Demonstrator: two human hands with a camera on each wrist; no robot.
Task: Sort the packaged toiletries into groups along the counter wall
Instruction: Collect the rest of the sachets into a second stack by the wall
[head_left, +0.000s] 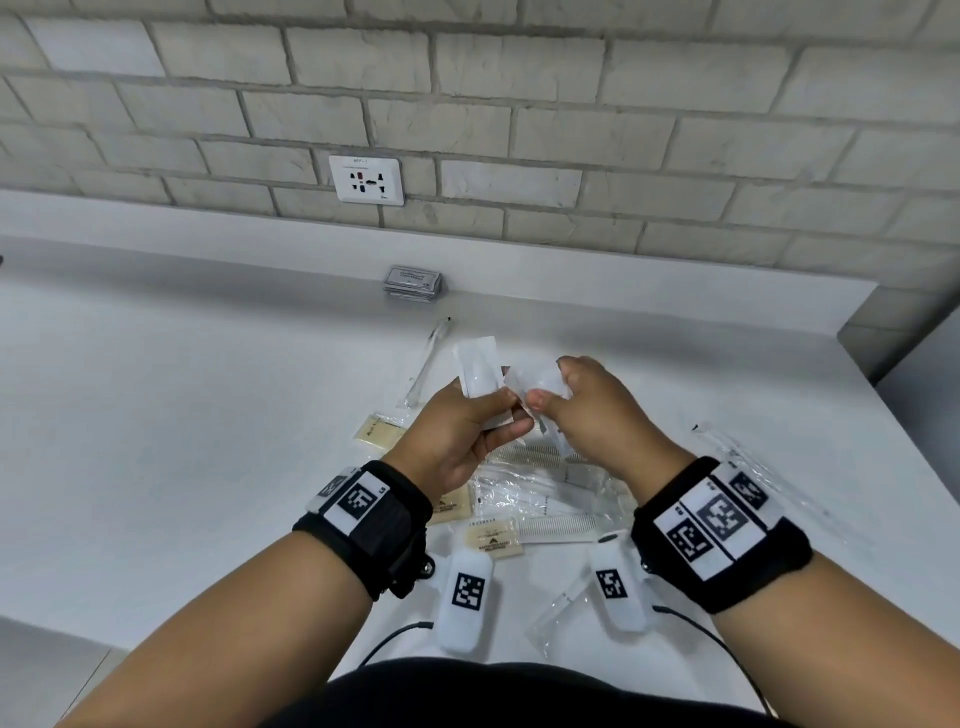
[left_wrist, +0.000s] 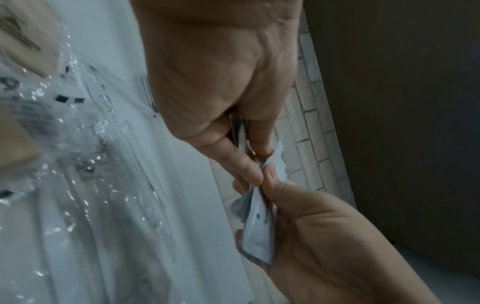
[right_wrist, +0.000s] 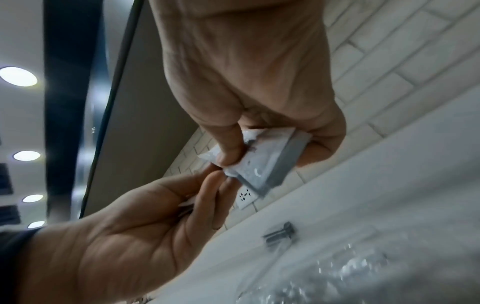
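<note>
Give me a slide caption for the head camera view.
Both hands hold small white sachets above mixed wrapped toiletries on the white counter.

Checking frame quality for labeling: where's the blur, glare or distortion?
Head view: sharp, wide-angle bend along the counter edge. Left wrist view: clear wrappers smeared by blur with specular glints. Right wrist view: ceiling lights blown out, plastic pile out of focus, white packet fairly sharp.
</note>
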